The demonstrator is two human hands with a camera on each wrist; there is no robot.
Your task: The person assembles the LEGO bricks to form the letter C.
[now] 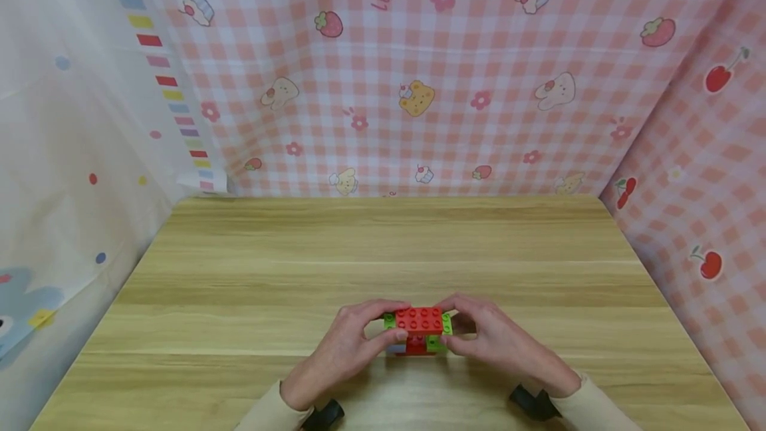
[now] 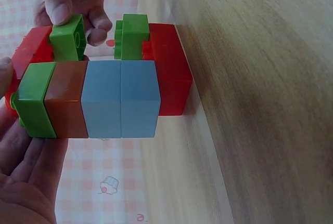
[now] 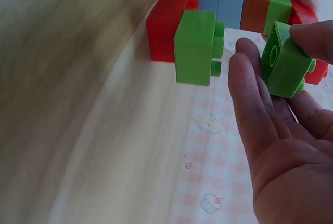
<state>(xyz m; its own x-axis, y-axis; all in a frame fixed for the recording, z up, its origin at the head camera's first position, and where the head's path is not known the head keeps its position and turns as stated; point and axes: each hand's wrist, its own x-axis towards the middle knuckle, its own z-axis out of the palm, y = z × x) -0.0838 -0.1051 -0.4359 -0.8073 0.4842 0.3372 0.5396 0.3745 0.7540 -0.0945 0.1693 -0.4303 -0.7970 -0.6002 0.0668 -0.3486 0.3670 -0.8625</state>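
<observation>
A red base brick (image 2: pixel 174 68) rests on the table. At its left end rises a column: two light blue bricks (image 2: pixel 120 99), a brown brick (image 2: pixel 65 99) and a green brick (image 2: pixel 37 99). Another green brick (image 3: pixel 195 47) stands at the base's right end. An upper red brick (image 1: pixel 419 320) lies across the column's top, gripped by my left hand (image 1: pixel 356 334) between thumb and fingers. My right hand (image 1: pixel 485 328) pinches a raised green brick (image 3: pixel 289 63), hollow side down, at the upper red brick's right end. Whether those two are joined I cannot tell.
The wooden table (image 1: pixel 383 238) spreads around the bricks. Behind it hangs a pink checked cloth (image 1: pixel 383 85), with a patterned cloth (image 1: pixel 706 185) on the right and a white one (image 1: pixel 78 151) on the left. Black straps (image 1: pixel 532 403) sit at both wrists.
</observation>
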